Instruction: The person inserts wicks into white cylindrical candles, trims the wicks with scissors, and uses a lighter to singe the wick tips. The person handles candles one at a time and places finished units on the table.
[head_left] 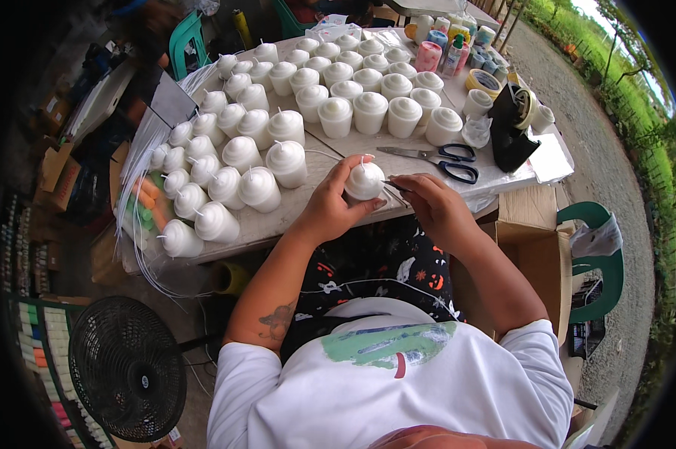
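My left hand (330, 202) is wrapped round a white candle (365, 182) with a domed, stepped top and a short wick standing up from it. In my right hand (433, 203) is a thin, pointed metal tool (393, 185), pinched between the fingers. Its tip reaches the right side of the candle; its exact kind is too small to make out. Rows of similar white candles with wicks (259, 187) stand to the left of my left hand. Beyond my hands are more white candles (369, 112). Large scissors with dark blue handles (455, 162) lie on the table just past my right hand.
A black tape dispenser (513, 127), tape rolls (483, 82) and paint bottles (454, 54) occupy the table's right side. Long white wicks (132, 179) hang over the left edge. A fan (128, 370) stands at lower left; a cardboard box (529, 247) and green chair (611, 258) are at right.
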Demonstrator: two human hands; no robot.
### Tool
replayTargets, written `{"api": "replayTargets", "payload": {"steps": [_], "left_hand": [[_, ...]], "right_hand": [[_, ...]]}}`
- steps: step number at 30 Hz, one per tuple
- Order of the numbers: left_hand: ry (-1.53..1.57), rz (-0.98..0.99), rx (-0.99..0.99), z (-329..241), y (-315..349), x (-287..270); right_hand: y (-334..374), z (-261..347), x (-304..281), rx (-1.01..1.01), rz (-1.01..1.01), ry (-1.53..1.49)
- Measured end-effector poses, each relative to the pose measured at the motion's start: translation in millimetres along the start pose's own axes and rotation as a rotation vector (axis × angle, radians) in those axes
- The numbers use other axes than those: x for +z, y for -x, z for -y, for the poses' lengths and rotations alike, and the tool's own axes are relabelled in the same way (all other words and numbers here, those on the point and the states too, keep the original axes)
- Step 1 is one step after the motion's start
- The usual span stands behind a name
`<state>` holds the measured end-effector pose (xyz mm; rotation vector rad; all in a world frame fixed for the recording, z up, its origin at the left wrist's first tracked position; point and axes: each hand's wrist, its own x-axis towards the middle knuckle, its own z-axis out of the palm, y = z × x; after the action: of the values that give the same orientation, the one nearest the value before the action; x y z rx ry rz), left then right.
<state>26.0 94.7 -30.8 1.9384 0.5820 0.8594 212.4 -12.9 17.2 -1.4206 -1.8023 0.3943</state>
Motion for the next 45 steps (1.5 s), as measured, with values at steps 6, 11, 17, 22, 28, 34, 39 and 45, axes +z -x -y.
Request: {"api": "replayTargets", "payload": {"steps": [6, 11, 17, 22, 28, 34, 39, 45], "left_hand": [[-0.075, -0.069, 0.103, 8, 0, 4], [-0.101, -0.086, 0.073, 9, 0, 6], [-0.118, -0.116, 0.094, 11, -1, 9], [-0.153, -0.139, 0.105, 8, 0, 9], [-0.255, -0.227, 0.188, 9, -1, 14], [-0.358, -0.295, 0.249, 11, -1, 16], [-0.329, -0.302, 0.219, 10, -1, 18], [-0.390, -0.341, 0.241, 15, 1, 22]], "right_hand": [[4, 1, 11, 0.060, -0.085, 0.021], [-4, 0, 14, 0.025, -0.109, 0.051], [1, 7, 16, -0.015, -0.093, 0.126], [-5, 7, 8, 0.048, -0.114, 0.101], [2, 11, 19, -0.001, -0.127, 0.174], [7, 20, 21, 0.004, -0.140, 0.162], [3, 10, 17, 0.001, -0.124, 0.195], [10, 21, 24, -0.006, -0.098, 0.209]]}}
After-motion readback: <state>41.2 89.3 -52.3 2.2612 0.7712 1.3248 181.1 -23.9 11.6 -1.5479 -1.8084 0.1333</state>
